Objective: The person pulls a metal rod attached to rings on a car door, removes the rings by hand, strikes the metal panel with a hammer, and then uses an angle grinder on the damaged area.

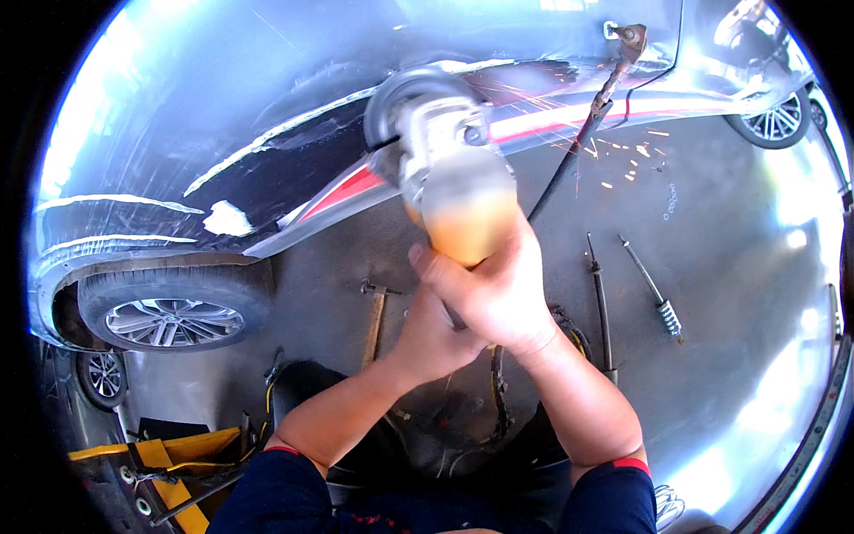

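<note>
Both my hands are wrapped round an orange and silver angle grinder (469, 214), blurred by motion. My right hand (511, 289) is higher on its body. Lower and to the left, my left hand (436, 329) is closed round the rear part, its fingers partly hidden. The grinder's round disc (409, 107) is at the dented lower side of a grey car (338, 53), where the paint is scraped to bare metal and dark patches. Orange sparks (633, 160) fly off to the right. A torn trim strip with a red area (347, 189) runs beneath.
A dark rod (583, 138) hooks onto the car's side at upper right. On the floor lie a hammer (375, 325), a slim black rod (600, 311) and a spring-ended metal rod (654, 289). A car wheel (173, 320) stands left; a yellow frame (173, 467) is lower left.
</note>
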Tool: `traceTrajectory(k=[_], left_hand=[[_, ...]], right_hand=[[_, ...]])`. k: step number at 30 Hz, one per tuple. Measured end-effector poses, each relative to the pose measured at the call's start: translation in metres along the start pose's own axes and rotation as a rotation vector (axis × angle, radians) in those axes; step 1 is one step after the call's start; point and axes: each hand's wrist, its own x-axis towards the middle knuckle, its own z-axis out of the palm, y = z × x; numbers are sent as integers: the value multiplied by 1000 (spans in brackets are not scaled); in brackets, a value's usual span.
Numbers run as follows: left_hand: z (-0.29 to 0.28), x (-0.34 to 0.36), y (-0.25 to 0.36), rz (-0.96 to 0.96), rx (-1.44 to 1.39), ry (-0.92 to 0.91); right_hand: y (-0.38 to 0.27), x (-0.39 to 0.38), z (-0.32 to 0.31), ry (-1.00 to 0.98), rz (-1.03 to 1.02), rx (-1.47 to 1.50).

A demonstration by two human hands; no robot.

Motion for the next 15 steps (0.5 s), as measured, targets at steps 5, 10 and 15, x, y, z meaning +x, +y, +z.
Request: traceTrajectory(k=[5, 10, 15], left_hand=[[-2, 0, 13, 57, 27, 79], [-7, -5, 11, -39, -68, 36], [-1, -5, 20, 41, 8, 74]], right_hand=[[-4, -2, 5, 65, 106, 206], [-19, 0, 4, 92, 212, 303], [-18, -1, -2, -54, 138, 133]])
